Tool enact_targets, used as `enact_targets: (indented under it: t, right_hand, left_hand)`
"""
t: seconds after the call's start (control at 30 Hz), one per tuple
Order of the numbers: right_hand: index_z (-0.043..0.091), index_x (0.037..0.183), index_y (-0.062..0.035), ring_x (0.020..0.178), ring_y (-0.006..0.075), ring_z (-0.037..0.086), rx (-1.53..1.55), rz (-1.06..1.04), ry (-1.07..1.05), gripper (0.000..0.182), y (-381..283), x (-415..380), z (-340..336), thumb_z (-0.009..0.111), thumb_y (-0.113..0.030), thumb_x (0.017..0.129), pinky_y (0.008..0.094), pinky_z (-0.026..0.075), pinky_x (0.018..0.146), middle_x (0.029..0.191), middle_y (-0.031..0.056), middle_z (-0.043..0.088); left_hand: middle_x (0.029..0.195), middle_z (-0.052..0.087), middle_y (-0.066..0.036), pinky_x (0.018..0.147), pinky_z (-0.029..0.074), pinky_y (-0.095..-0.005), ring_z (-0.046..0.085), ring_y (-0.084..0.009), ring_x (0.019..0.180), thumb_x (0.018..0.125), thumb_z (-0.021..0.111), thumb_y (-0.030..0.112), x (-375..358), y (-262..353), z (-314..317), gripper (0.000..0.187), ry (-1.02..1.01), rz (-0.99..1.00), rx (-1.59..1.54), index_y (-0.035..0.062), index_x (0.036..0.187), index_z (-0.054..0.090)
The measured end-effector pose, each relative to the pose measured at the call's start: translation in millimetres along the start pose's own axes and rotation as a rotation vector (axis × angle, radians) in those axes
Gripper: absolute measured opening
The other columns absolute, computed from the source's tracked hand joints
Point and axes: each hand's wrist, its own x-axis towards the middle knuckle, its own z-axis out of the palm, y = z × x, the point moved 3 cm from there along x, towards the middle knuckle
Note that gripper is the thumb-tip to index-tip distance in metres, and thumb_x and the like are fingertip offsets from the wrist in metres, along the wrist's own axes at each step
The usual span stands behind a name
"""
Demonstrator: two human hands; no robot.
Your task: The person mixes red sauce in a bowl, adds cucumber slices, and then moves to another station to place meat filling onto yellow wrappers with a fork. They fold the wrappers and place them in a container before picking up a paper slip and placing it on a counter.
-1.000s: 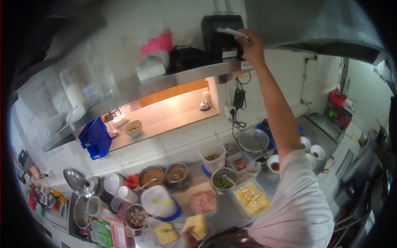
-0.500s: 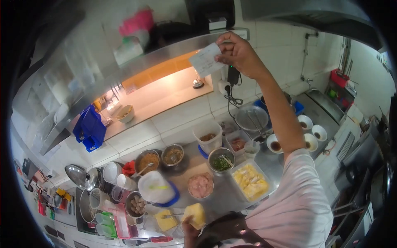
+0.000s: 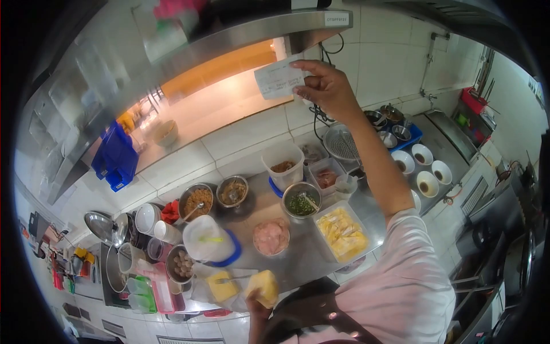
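Observation:
My right hand is raised near the steel shelf and pinches a paper slip between thumb and fingers. Writing shows on the slip, too small to read fully. Low in the view, my left hand holds a yellow block above the counter's front edge. Beside it another yellow piece lies on a clear wrapper, with a fork across it. A bowl of pink meat stands just behind.
Around the steel counter stand a tray of yellow pieces, a bowl of chopped greens, a white tub and a bowl of balls. White bowls stand at the right. The shelf overhangs the pass.
The paper slip and my right hand have moved slightly down and left against the shelf. The whole view has shifted, and the counter items appear a little higher and further left.

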Motion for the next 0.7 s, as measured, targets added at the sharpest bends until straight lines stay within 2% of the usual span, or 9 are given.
enact_targets:
  t: [0.13, 0.3, 0.37, 0.43, 0.53, 0.67, 0.7]
  right_hand:
    - [0.053, 0.130, -0.0021, 0.089, 0.0113, 0.066, 0.068, 0.084, 0.033, 0.046, 0, -22, 10, 0.063, 0.009, 0.086, 0.0195, 0.050, 0.075, 0.096, 0.0145, 0.070]
    - [0.051, 0.130, -0.0015, 0.091, 0.0103, 0.065, 0.029, 0.113, 0.039, 0.047, -11, -48, 16, 0.063, 0.009, 0.086, 0.0194, 0.050, 0.077, 0.100, 0.0149, 0.070]
    - [0.051, 0.130, -0.0014, 0.092, 0.0102, 0.064, 0.030, 0.105, 0.052, 0.047, -18, -55, 18, 0.064, 0.009, 0.086, 0.0196, 0.050, 0.077, 0.100, 0.0148, 0.070]
    - [0.050, 0.127, 0.0027, 0.100, 0.0167, 0.065, 0.035, 0.178, 0.062, 0.048, -22, -64, 17, 0.066, 0.012, 0.083, 0.0233, 0.053, 0.081, 0.120, 0.0136, 0.062]
    - [0.049, 0.128, 0.0027, 0.102, 0.0179, 0.065, 0.082, 0.157, 0.066, 0.049, -26, -80, 16, 0.065, 0.013, 0.083, 0.0236, 0.053, 0.082, 0.122, 0.0138, 0.059]
    - [0.048, 0.129, 0.0031, 0.104, 0.0193, 0.065, 0.091, 0.193, 0.119, 0.050, -39, -103, 16, 0.065, 0.013, 0.083, 0.0238, 0.052, 0.084, 0.124, 0.0145, 0.058]
    - [0.049, 0.129, 0.0017, 0.097, 0.0147, 0.065, 0.061, 0.171, 0.144, 0.048, -44, -110, 17, 0.064, 0.011, 0.084, 0.0218, 0.051, 0.078, 0.114, 0.0140, 0.063]
  left_hand:
    - [0.131, 0.055, -0.018, 0.102, 0.045, -0.0507, 0.055, -0.0371, 0.121, 0.083, 0.052, 0.016, -7, 0, -3, 0.056, 0.048, -0.014, 0.076, 0.0003, 0.137, 0.043]
    - [0.131, 0.054, -0.018, 0.100, 0.046, -0.0513, 0.055, -0.0383, 0.120, 0.083, 0.053, 0.015, -11, 1, 2, 0.057, -0.067, -0.080, 0.044, 0.0017, 0.137, 0.042]
    - [0.132, 0.054, -0.018, 0.100, 0.046, -0.0511, 0.055, -0.0379, 0.120, 0.083, 0.053, 0.014, -12, 2, 3, 0.057, -0.043, -0.101, 0.033, 0.0019, 0.137, 0.042]
    - [0.132, 0.054, -0.018, 0.100, 0.047, -0.0509, 0.055, -0.0375, 0.120, 0.083, 0.053, 0.014, -13, 2, 1, 0.056, -0.017, -0.124, 0.025, 0.0021, 0.137, 0.043]
    - [0.132, 0.055, -0.018, 0.100, 0.047, -0.0504, 0.055, -0.0366, 0.120, 0.083, 0.053, 0.014, -14, 2, -2, 0.055, -0.007, -0.140, 0.064, 0.0022, 0.137, 0.043]
    - [0.130, 0.056, -0.017, 0.099, 0.048, -0.0496, 0.057, -0.0357, 0.118, 0.083, 0.054, 0.015, -19, -1, -2, 0.055, -0.045, -0.180, 0.107, 0.0019, 0.136, 0.044]
    - [0.130, 0.057, -0.017, 0.099, 0.048, -0.0495, 0.057, -0.0356, 0.118, 0.083, 0.055, 0.016, -20, -3, -2, 0.055, -0.054, -0.203, 0.131, 0.0019, 0.136, 0.045]
